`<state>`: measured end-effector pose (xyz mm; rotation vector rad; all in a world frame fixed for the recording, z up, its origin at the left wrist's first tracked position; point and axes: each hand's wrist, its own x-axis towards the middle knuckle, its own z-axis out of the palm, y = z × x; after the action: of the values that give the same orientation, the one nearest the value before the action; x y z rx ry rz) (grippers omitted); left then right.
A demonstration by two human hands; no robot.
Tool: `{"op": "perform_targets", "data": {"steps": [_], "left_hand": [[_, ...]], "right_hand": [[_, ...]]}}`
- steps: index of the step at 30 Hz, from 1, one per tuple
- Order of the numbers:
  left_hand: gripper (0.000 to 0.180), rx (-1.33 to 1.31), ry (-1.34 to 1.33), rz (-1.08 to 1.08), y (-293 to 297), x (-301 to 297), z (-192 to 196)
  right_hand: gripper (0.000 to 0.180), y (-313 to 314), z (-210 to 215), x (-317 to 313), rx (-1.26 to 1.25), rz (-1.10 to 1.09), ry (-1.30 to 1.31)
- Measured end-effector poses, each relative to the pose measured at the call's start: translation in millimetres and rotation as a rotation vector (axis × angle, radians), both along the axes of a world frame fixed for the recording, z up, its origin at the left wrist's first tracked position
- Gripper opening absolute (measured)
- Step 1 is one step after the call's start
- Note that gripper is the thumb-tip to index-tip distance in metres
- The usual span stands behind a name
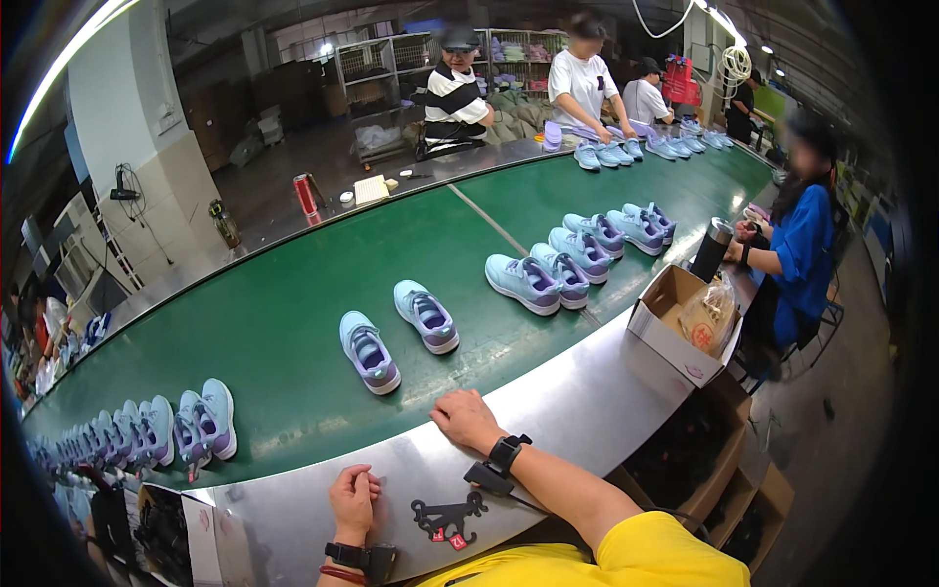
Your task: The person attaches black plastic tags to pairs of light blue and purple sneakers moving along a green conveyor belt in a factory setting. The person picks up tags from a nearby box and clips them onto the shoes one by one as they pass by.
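Note:
My left hand (354, 501) rests on the metal ledge with its fingers curled in and nothing visible in them. My right hand (468, 421) lies at the belt's near edge, fingers loosely bent and the thumb a little apart, holding nothing. Between my forearms, black plastic hooks (448, 517) with red tags lie on the ledge. Just beyond my hands, two light blue and purple sneakers, a left one (370, 354) and a right one (426, 317), stand apart on the green belt (293, 391). Neither hand touches them.
More sneakers stand in rows on the belt, at left (205, 421) and right (558, 264). An open carton (685, 323) holding a plastic bag sits on the right ledge, by a dark tumbler (712, 249). A person in blue (807, 254) sits there; several people stand across the belt.

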<state>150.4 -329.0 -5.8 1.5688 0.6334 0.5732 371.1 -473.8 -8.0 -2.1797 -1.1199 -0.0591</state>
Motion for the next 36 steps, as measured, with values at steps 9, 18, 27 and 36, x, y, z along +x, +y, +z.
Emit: {"op": "perform_targets", "data": {"steps": [9,18,27,36], "left_hand": [[0.014,-0.021,-0.008,0.000,-3.3,0.8,0.5],[0.014,-0.037,-0.030,-0.002,4.2,-0.6,-3.4],[0.015,-0.007,-0.011,-0.017,17.3,-6.1,-12.1],[0.015,-0.025,-0.021,-0.007,15.8,-7.8,-3.9]], "right_hand": [[0.023,-0.3,-3.0,2.1,-0.020,0.017,0.002],[0.022,5.6,0.1,-3.1,-0.041,-0.002,0.034],[0.023,12.2,-6.5,-5.7,0.003,-0.011,0.003],[0.022,14.7,-2.7,-9.0,-0.053,-0.033,-0.002]]}}
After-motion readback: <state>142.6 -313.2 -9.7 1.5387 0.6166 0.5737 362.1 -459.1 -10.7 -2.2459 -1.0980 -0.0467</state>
